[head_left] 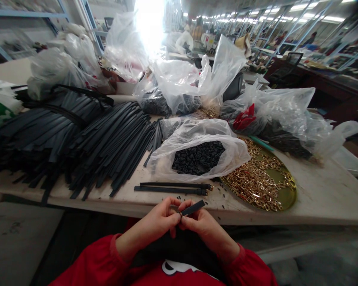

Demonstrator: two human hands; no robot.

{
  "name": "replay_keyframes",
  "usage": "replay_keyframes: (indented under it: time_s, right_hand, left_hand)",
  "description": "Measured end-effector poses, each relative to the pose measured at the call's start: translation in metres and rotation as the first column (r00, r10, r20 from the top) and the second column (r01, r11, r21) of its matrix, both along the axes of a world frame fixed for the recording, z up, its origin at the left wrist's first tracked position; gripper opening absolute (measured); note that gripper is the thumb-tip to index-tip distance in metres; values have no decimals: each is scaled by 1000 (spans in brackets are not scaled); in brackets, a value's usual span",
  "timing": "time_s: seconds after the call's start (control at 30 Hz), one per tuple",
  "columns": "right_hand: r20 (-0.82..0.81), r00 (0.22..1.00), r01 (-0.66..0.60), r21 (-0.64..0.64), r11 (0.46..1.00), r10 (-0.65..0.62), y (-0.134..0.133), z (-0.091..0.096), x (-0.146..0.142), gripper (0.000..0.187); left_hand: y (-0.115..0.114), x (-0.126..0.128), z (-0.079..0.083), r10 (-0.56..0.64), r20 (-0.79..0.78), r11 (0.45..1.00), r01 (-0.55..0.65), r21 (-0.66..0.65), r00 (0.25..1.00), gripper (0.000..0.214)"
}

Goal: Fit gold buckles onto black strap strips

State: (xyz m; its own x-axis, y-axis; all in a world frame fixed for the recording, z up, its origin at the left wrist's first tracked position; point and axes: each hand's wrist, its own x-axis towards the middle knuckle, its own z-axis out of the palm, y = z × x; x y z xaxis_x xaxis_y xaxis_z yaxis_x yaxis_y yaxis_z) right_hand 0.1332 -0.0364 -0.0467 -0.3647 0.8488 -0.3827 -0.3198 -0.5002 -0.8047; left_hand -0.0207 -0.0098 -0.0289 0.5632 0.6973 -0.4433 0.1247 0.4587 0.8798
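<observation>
Just in front of the table edge, my two hands meet around a short dark strap. My right hand is closed on it, thumb and fingers pinching it near its lower end. My left hand pinches at that same end, where a small metallic glint shows; the fingers hide most of this piece, possibly a buckle. Beyond the hands, two finished-looking belts with gold buckles lie side by side. Behind those sits an open plastic bag of small black loops.
A round tray of gold buckles stands on the right. Thick bundles of dark straps cover the left of the table. Clear plastic bags are heaped at the back. Small black bits lie near the front edge.
</observation>
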Motion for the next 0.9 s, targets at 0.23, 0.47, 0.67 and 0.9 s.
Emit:
replay_keyframes:
  time_s: [0.23, 0.47, 0.67, 0.9]
  right_hand:
    - [-155, 968, 175, -145, 974, -197, 2, -1, 16, 25]
    - [108, 978, 182, -42, 982, -177, 0, -7, 13, 21]
    - [247, 921, 294, 68, 953, -301, 3, -9, 14, 28]
    - [81, 912, 406, -41, 913, -402, 11, -7, 28, 23]
  left_hand:
    - [-2, -7, 3, -29, -8, 998, 29, -60, 1000, 36]
    - [-4, -7, 9, -60, -22, 997, 59, -57, 998, 24]
    - [-2, -7, 1, -113, -186, 992, 121, 31, 976, 14]
    - [6, -25, 14, -162, -259, 987, 162, -21, 952, 22]
